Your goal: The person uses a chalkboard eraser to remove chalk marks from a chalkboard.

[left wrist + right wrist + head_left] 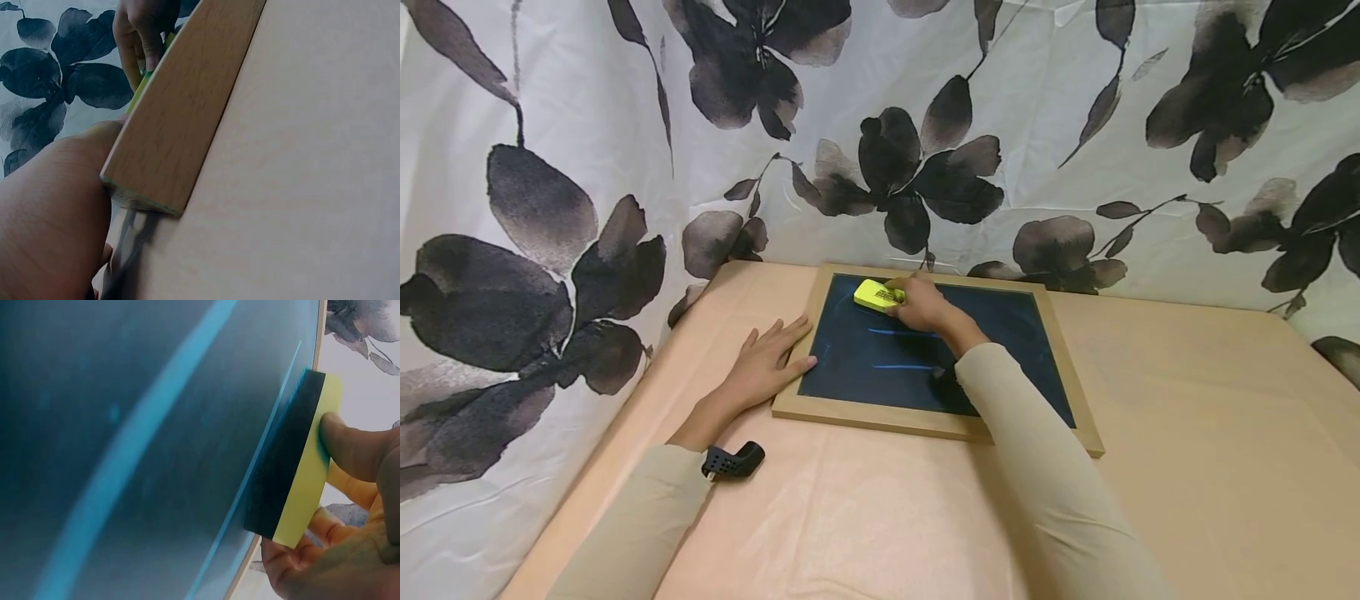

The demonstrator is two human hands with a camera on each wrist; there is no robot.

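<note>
A wood-framed chalkboard [850,379] lies on the table with blue chalk lines [901,367] across it. Near its far left part, my right hand [921,302] pinches a yellow eraser [872,293] between thumb and fingers. The right wrist view shows the eraser's dark felt side [287,456] at the board's surface, close beside a thin blue line [250,469]. My left hand [763,367] rests with spread fingers on the left side of the wooden frame [786,400]. In the left wrist view the frame's edge [181,112] hides most of the left fingers.
A peach-coloured cloth [850,508] covers the table. Behind and to the left hangs a white curtain [820,100] with dark flowers. A black wrist device [733,461] sits at the left cuff. A dark rounded shape [946,383] shows under the right forearm.
</note>
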